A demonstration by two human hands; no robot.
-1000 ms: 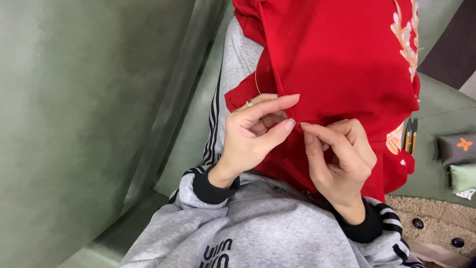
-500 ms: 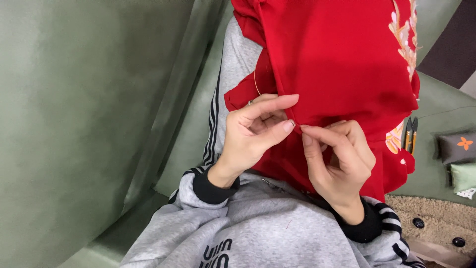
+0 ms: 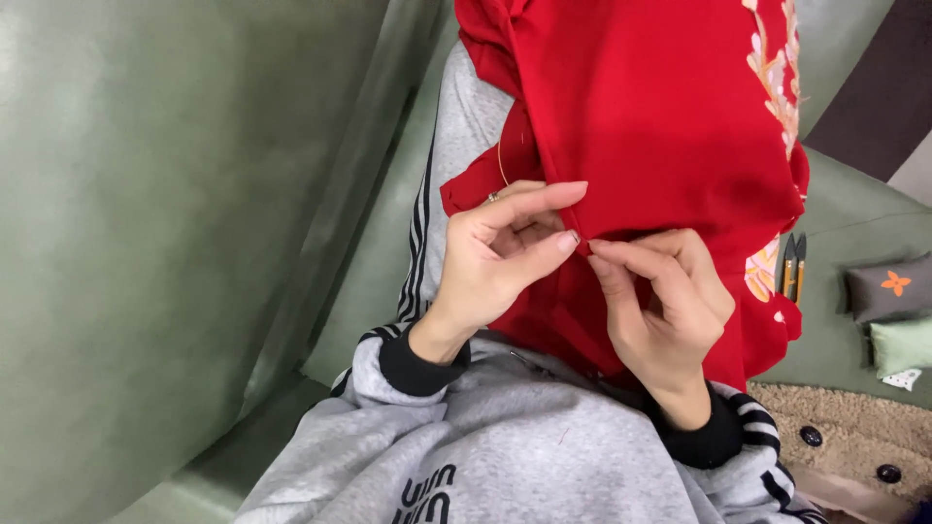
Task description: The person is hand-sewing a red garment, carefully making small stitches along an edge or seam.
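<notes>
Barely anything has shifted since a second ago: both hands stay pinched at the same fold, and the thin thread loop above my left knuckles has only eased slightly. Going left to right, I see the smooth green leather sofa [image 3: 165,243], then grey striped sweatpants [image 3: 456,136] under the work. My left hand [image 3: 495,257], a ring on one finger, has thumb and forefinger closed on the edge of the red fabric [image 3: 641,116], seemingly to keep the fold taut. Fingertip to fingertip with it, my right hand [image 3: 665,301] is closed on the same hem, probably gripping a needle, though I cannot see one. That cloth drapes over my lap, matte and soft, with pale embroidery along its right side. Farther right lie thread snips [image 3: 794,266] and small cushions [image 3: 888,291] on the sofa.
</notes>
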